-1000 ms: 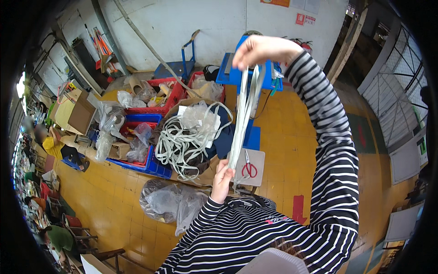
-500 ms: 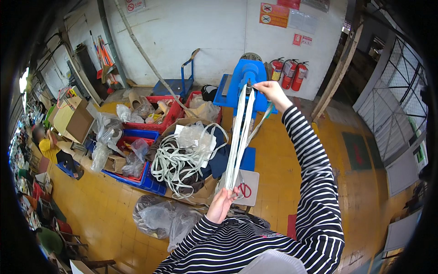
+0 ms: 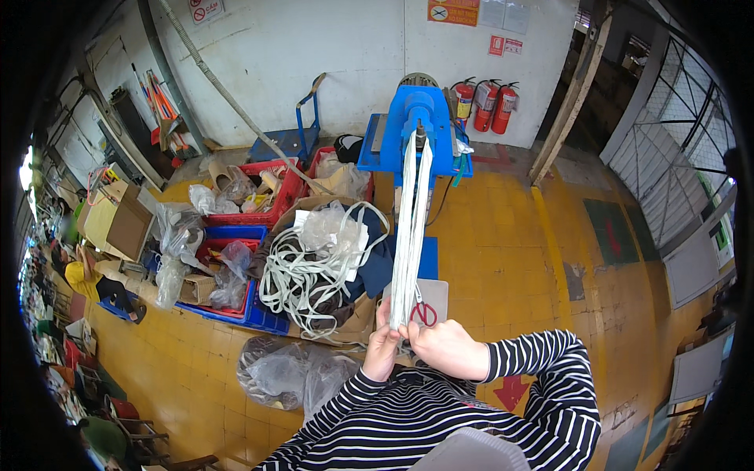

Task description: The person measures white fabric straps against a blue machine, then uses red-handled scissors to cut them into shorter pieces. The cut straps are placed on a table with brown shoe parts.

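Several long strands of white strap (image 3: 411,228) stretch from the spindle of a blue machine (image 3: 422,110) down toward my body. At their near end my left hand (image 3: 380,352) is closed around the bundle. Beside it, touching, my right hand (image 3: 454,350) pinches the same end of the strap; its fingertips are partly hidden. A pair of scissors with red handles (image 3: 424,314) lies on a pale board (image 3: 437,292) just beyond my right hand. Left of the strands, a tangled heap of the same strap (image 3: 302,279) lies on a cardboard box.
Blue (image 3: 271,320) and red crates (image 3: 292,188) with plastic bags stand to the left. A clear plastic bag (image 3: 275,373) sits on the floor near my left arm. Red fire extinguishers (image 3: 484,106) hang by the wall. A person in yellow (image 3: 81,275) sits far left.
My right hand has come down from the machine's spindle to the near end of the strap, beside my left hand. The strands remain stretched. The view has shifted slightly.
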Action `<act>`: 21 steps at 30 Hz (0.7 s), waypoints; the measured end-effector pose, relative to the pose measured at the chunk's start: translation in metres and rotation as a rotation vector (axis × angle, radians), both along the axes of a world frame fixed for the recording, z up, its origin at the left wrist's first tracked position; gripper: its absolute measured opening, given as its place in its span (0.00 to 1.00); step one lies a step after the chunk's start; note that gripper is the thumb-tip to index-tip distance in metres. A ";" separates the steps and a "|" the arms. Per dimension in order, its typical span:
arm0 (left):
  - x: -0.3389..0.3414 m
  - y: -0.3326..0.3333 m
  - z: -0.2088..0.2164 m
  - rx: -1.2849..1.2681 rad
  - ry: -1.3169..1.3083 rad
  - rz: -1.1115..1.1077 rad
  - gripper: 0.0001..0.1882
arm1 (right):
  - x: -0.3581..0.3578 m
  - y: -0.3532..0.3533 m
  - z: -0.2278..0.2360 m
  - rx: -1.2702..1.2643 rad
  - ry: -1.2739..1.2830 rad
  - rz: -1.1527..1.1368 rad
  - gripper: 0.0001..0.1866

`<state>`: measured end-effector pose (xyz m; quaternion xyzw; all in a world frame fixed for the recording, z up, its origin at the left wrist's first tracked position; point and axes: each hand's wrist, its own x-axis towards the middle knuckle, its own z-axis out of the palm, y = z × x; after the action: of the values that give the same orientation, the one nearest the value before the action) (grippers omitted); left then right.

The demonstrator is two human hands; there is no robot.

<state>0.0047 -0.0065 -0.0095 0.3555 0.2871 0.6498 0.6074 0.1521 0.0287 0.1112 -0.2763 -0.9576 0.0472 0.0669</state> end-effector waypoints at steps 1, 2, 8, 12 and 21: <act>-0.003 0.001 0.002 -0.023 -0.051 0.003 0.20 | -0.004 0.001 0.001 -0.004 -0.007 0.053 0.10; -0.005 0.002 0.003 -0.021 -0.090 0.017 0.19 | -0.009 0.002 0.001 0.014 0.015 0.104 0.11; -0.016 0.014 -0.001 0.191 0.649 0.114 0.30 | -0.041 0.011 0.025 -0.534 -0.329 0.608 0.10; -0.019 0.020 -0.013 0.233 0.543 0.223 0.29 | -0.052 0.116 0.090 -0.399 -0.434 0.473 0.17; -0.017 0.021 -0.028 0.003 0.313 0.105 0.23 | -0.054 0.345 0.175 -0.926 0.177 -0.149 0.19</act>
<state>-0.0124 0.0144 -0.0375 0.4377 0.3953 0.6177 0.5201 0.0978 0.3733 0.2861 -0.3398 -0.8041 0.4873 0.0213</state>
